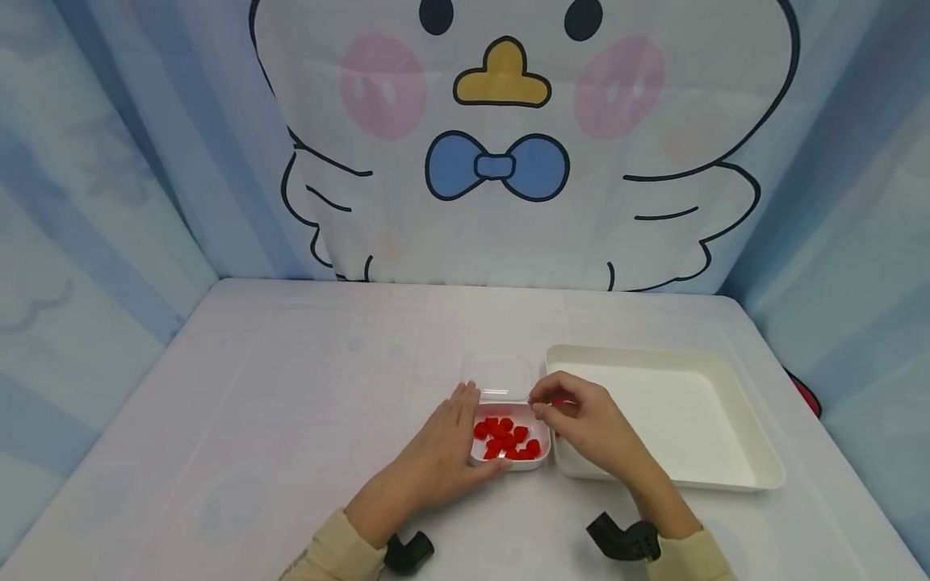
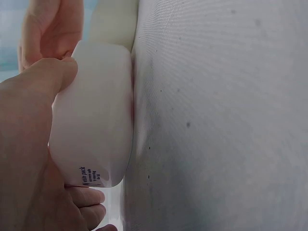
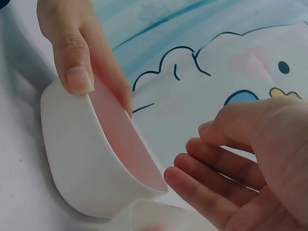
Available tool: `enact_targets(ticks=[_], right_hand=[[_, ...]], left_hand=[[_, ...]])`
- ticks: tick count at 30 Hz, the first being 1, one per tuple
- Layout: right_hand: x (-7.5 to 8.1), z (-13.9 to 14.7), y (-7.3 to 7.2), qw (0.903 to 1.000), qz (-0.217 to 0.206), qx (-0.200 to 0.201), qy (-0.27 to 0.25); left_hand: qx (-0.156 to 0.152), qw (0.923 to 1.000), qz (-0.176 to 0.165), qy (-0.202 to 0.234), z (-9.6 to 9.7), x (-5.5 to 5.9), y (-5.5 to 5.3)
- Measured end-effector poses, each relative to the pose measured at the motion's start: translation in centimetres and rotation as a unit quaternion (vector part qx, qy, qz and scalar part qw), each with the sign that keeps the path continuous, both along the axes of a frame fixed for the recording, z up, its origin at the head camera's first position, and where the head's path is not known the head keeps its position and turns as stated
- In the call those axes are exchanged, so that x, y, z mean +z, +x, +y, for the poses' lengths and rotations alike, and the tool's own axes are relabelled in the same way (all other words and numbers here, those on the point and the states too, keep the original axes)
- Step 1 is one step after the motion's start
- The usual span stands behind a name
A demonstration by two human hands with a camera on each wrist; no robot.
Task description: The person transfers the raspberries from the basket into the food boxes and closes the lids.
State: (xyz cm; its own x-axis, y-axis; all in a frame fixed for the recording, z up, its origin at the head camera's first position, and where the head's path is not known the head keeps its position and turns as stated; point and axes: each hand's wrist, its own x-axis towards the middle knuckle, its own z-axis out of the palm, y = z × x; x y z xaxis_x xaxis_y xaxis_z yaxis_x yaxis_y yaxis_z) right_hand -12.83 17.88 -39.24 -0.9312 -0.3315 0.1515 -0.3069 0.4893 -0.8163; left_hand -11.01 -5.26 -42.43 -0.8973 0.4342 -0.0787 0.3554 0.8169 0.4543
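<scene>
A small white plastic box [image 1: 538, 462] with a hinged clear lid [image 1: 498, 375] standing back holds several small red pieces [image 1: 507, 440]. My left hand [image 1: 439, 452] grips the box from the left, thumb on the front rim and fingers along the far side. In the left wrist view, small print shows on the box wall [image 2: 94, 115]. Above the box's right rim is my right hand [image 1: 588, 420], its fingers loosely bent. The right wrist view shows nothing between its fingertips [image 3: 178, 175]. Some red shows through and under this hand in the head view.
A wide, shallow cream tray [image 1: 697, 420] stands right beside the box, partly under my right forearm. The white tabletop [image 1: 291, 387] ends at a cartoon-printed curtain [image 1: 501, 234] behind, with blue curtains on both sides. Black cameras [image 1: 625, 539] sit on both wrists.
</scene>
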Motion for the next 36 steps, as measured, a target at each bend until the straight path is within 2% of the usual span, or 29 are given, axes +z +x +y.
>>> enact_targets(ticks=[7, 13, 19, 36], right_hand=[[0.0, 0.9, -0.2, 0.9979, 0.006, -0.063, 0.012], [0.1, 1.5, -0.5, 0.9949, 0.007, -0.097, 0.026], [0.1, 2.0, -0.7, 0.9934, 0.003, -0.112, 0.026], [-0.4, 2.3, -1.0, 0.9894, -0.005, -0.143, 0.026]], left_hand=[[0.007, 0.9998, -0.018, 0.003, 0.1, 0.0, 0.1], [0.007, 0.9999, -0.016, 0.0, 0.2, 0.0, 0.1], [0.001, 1.0, -0.004, -0.002, 0.2, -0.2, 0.0], [0.004, 1.0, 0.001, -0.004, 0.1, -0.1, 0.2]])
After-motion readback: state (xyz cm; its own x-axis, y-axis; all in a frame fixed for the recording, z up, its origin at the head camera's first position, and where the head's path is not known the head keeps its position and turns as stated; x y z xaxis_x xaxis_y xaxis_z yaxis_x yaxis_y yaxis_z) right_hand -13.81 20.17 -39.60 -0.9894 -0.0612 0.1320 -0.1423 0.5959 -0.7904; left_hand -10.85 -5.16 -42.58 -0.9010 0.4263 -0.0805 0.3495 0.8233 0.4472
